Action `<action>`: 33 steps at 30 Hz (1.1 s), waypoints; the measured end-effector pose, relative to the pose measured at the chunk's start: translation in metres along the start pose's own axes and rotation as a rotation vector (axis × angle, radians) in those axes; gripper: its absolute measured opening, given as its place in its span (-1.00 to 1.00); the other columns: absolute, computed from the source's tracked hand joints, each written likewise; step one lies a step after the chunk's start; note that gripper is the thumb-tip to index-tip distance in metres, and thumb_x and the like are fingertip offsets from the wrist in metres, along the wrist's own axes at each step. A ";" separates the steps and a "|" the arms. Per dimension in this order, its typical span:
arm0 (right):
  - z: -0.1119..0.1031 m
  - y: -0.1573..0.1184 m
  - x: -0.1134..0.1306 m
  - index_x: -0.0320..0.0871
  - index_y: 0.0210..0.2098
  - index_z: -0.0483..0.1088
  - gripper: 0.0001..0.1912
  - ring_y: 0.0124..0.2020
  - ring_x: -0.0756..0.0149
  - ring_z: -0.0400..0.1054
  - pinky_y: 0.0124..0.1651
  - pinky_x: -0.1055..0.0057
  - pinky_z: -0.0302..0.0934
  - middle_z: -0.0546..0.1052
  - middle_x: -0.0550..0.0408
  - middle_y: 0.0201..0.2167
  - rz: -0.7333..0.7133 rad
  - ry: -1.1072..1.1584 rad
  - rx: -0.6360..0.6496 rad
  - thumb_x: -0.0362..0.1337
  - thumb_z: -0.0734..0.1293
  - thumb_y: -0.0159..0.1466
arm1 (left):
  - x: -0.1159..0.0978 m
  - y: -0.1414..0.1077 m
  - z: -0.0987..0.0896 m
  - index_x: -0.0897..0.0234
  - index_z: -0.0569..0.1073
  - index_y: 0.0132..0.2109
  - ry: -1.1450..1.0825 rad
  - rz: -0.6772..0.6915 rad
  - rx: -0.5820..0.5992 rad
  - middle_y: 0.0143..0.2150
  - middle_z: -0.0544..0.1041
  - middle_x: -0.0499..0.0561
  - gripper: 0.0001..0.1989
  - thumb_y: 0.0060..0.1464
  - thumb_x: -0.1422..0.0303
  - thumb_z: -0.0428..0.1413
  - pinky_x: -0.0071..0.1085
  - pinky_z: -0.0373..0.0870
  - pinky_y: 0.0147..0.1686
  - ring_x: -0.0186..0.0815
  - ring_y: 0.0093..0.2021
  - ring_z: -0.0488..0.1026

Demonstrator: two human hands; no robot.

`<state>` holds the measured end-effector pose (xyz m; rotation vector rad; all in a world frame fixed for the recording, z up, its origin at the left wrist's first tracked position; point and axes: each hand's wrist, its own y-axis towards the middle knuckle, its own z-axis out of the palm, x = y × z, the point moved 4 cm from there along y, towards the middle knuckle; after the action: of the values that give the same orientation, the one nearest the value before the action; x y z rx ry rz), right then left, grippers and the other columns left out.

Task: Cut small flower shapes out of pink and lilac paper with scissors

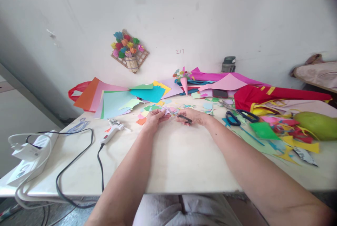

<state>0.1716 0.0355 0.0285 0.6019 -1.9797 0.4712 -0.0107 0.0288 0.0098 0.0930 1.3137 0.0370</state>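
Note:
My right hand (194, 115) is closed around the dark handles of a small pair of scissors (184, 117). Their thin blades point left, toward the fingertips of my left hand (156, 118). That hand pinches a small pale piece of paper (166, 112), mostly hidden by the fingers, close to the blade tips. Just beyond both hands lie many cut paper scraps (150, 108) in pink, green, yellow and orange. A larger pair of scissors (246, 115) with dark blue handles rests on the table to the right of my right hand.
On the left lie a white glue gun (112, 134), its black cord and a power strip (34, 163). Coloured sheets (116, 101), a pink paper cone with flowers (184, 85) and a phone (220, 93) line the back. At right are red cloth (252, 98) and a green round object (314, 125).

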 end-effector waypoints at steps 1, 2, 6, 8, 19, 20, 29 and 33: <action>0.000 0.001 -0.001 -0.20 -0.49 0.31 -0.61 -0.72 0.58 0.14 -0.66 0.60 0.00 0.33 0.27 -0.68 -0.006 -0.002 0.001 -0.05 0.49 0.03 | 0.000 0.000 0.000 0.33 0.43 -0.44 -0.002 0.000 0.000 -0.48 0.55 0.00 -0.66 -0.19 0.24 0.40 -0.30 0.56 -0.18 -0.24 -0.35 0.60; 0.000 0.002 -0.002 -0.20 -0.49 0.31 -0.61 -0.72 0.58 0.13 -0.65 0.59 0.00 0.33 0.27 -0.68 -0.012 -0.004 0.000 -0.04 0.49 0.03 | 0.000 0.000 0.000 0.33 0.43 -0.45 -0.004 0.000 -0.001 -0.48 0.55 0.00 -0.66 -0.19 0.24 0.41 -0.30 0.56 -0.18 -0.24 -0.36 0.60; -0.001 0.005 -0.005 -0.20 -0.49 0.32 -0.62 -0.71 0.58 0.12 -0.64 0.58 0.01 0.31 0.28 -0.69 -0.025 -0.013 0.002 -0.04 0.48 0.02 | 0.000 -0.001 0.000 0.33 0.43 -0.44 -0.001 -0.001 -0.001 -0.47 0.55 0.01 -0.67 -0.17 0.24 0.40 -0.26 0.55 -0.14 -0.23 -0.34 0.60; -0.001 0.005 -0.006 -0.20 -0.48 0.32 -0.63 -0.70 0.57 0.12 -0.64 0.58 0.02 0.31 0.28 -0.68 -0.040 -0.008 0.006 -0.04 0.47 0.03 | 0.000 0.000 0.000 0.33 0.43 -0.44 -0.005 0.000 -0.001 -0.47 0.55 0.01 -0.67 -0.16 0.24 0.39 -0.27 0.55 -0.14 -0.24 -0.34 0.60; 0.000 0.007 -0.008 -0.20 -0.41 0.38 -0.66 -0.69 0.56 0.11 -0.63 0.56 0.02 0.30 0.28 -0.67 -0.074 0.031 0.000 -0.07 0.47 0.02 | 0.001 0.001 0.000 0.35 0.43 -0.42 -0.038 0.005 -0.011 -0.45 0.57 0.02 -0.72 -0.11 0.30 0.37 -0.35 0.55 -0.21 -0.26 -0.36 0.60; 0.000 0.007 -0.007 -0.21 -0.40 0.38 -0.66 -0.68 0.55 0.11 -0.63 0.56 0.02 0.30 0.28 -0.66 -0.078 0.036 0.000 -0.08 0.47 0.02 | 0.001 0.001 0.000 0.35 0.43 -0.42 -0.042 0.005 -0.014 -0.45 0.57 0.02 -0.73 -0.11 0.31 0.36 -0.35 0.55 -0.21 -0.27 -0.36 0.60; 0.001 0.005 -0.005 -0.22 -0.38 0.40 -0.68 -0.68 0.54 0.12 -0.61 0.55 0.03 0.31 0.27 -0.66 -0.078 0.065 -0.012 -0.10 0.44 0.04 | -0.001 0.000 0.002 0.35 0.43 -0.42 -0.070 -0.004 -0.032 -0.44 0.58 0.04 -0.75 -0.09 0.34 0.35 -0.39 0.55 -0.26 -0.28 -0.39 0.60; 0.001 0.006 -0.005 -0.22 -0.38 0.39 -0.69 -0.68 0.54 0.12 -0.62 0.55 0.02 0.32 0.26 -0.65 -0.089 0.082 -0.019 -0.10 0.43 0.04 | -0.001 0.001 0.002 0.35 0.43 -0.42 -0.074 -0.004 -0.026 -0.45 0.59 0.05 -0.74 -0.11 0.33 0.36 -0.40 0.55 -0.29 -0.27 -0.39 0.60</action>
<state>0.1691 0.0410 0.0231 0.6459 -1.8694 0.4156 -0.0090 0.0295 0.0109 0.0690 1.2395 0.0473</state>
